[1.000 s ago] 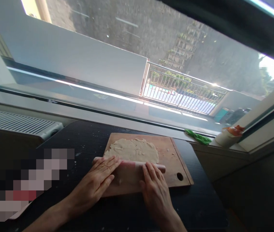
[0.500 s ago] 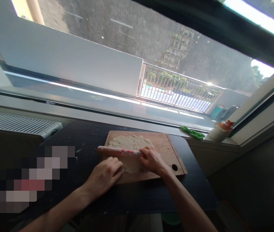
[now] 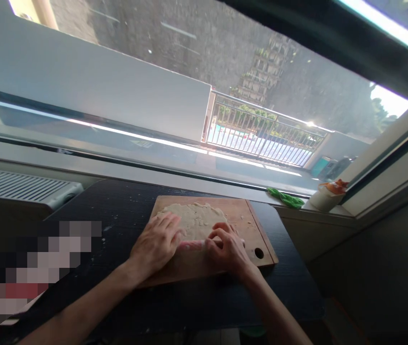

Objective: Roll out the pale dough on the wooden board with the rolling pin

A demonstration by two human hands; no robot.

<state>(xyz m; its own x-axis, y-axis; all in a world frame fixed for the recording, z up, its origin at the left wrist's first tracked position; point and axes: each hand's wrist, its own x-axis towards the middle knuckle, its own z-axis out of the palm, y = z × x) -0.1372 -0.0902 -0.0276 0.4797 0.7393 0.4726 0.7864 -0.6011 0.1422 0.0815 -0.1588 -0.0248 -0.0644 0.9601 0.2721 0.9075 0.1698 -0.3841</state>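
A pale sheet of dough [image 3: 200, 218] with a ragged edge lies flat on a wooden cutting board [image 3: 238, 208]. Across its near part runs a rolling pin [image 3: 191, 245] with red print on its middle. My right hand [image 3: 228, 245] grips the pin toward its right end, fingers bent over it. My left hand [image 3: 156, 242] lies over the pin's left end and hides it; its fingers reach forward above the dough's left edge.
The board rests on a dark table [image 3: 117, 211] dusted with white specks. A green cloth [image 3: 285, 198] and a white container [image 3: 326, 197] with an orange top stand on the windowsill behind. A radiator [image 3: 27, 187] is at the left. A blurred-out patch covers the lower left.
The rolling pin has come nearer to me across the dough. My left hand has moved from beside the pin onto its left end, and my right hand has shifted back with the pin.
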